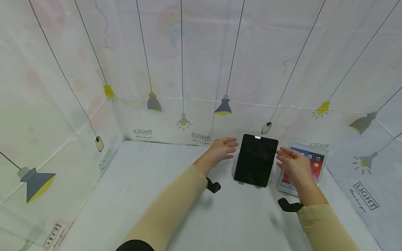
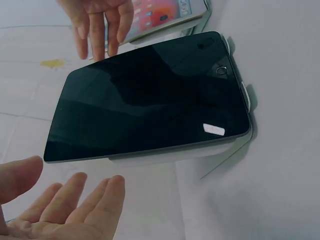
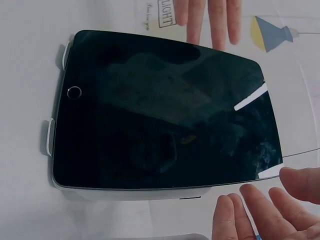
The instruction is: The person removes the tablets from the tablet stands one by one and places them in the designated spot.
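Observation:
A black tablet (image 1: 255,160) with a dark screen leans tilted on a white stand (image 2: 175,156), whose two front lips hold its lower edge. My left hand (image 1: 220,150) is beside its left edge, fingers extended, with a gap to the tablet in the left wrist view. On the other side, my right hand (image 1: 295,166) has its fingers straight by the right edge. Its thumb (image 3: 300,182) is close to the tablet's upper corner; whether it touches, I cannot tell. Behind the right hand stands a white tablet (image 1: 318,164) with a lit home screen, partly covered by that hand.
A white cloth covers the table (image 1: 132,195). Behind it and at both sides hangs a pale curtain (image 1: 201,69) printed with lamps and "LIGHT" labels. Black wrist mounts (image 1: 213,185) sit under both wrists.

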`<action>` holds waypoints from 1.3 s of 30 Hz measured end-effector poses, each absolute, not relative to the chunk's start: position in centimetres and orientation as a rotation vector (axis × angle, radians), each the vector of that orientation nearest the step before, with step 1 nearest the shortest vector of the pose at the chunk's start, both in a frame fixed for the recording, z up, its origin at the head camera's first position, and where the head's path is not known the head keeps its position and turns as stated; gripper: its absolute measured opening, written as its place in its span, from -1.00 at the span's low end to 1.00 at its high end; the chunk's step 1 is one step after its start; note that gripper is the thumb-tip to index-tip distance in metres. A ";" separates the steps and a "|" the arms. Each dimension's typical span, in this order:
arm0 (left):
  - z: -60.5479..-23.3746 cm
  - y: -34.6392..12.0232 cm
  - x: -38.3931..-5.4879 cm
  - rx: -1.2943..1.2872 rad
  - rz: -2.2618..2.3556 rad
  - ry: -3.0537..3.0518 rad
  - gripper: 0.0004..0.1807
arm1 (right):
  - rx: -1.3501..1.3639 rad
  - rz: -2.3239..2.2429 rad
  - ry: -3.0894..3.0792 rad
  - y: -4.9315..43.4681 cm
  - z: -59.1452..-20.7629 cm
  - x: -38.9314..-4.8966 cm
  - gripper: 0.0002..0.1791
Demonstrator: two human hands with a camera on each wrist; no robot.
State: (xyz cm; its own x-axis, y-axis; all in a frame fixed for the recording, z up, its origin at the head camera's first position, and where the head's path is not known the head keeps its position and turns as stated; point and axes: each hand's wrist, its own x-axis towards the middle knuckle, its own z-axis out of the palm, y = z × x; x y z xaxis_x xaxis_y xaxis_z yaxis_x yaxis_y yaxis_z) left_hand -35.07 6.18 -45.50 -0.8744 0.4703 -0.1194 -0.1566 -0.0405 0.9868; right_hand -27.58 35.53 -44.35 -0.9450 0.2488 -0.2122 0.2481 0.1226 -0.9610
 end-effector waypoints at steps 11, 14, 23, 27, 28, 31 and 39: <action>-44.8 7.6 -35.8 0.389 1.900 1.925 -0.30 | -0.566 2.046 -2.301 35.4 -44.1 -28.2 -0.34; -44.7 7.7 -35.8 0.401 1.903 1.976 -0.34 | -0.553 2.012 -2.321 35.4 -44.0 -28.2 -0.33; -44.7 8.5 -36.2 0.421 1.910 2.085 -0.58 | -0.553 2.041 -2.271 35.1 -43.8 -28.3 -0.38; -44.8 8.7 -36.3 0.397 1.935 2.068 -0.66 | -0.594 2.022 -2.256 34.9 -43.9 -28.4 -0.47; -44.8 8.7 -36.3 0.392 1.945 2.063 -0.67 | -0.597 2.025 -2.249 34.8 -43.9 -28.4 -0.49; -44.8 8.6 -36.3 0.400 1.969 2.057 -0.71 | -0.615 2.016 -2.232 34.6 -43.9 -28.6 -0.55; -45.0 9.2 -36.1 0.394 2.031 2.002 -0.80 | -0.641 1.892 -2.264 34.7 -44.3 -28.5 -0.70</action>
State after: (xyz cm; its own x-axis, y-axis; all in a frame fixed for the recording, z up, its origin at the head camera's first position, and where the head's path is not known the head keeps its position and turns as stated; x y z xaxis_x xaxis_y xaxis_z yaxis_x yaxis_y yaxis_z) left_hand -36.11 9.22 -45.04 -0.9288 0.3705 0.0088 0.0034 -0.0152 0.9999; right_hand -28.52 34.71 -44.30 -0.9027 0.3936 -0.1736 0.2407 0.1277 -0.9622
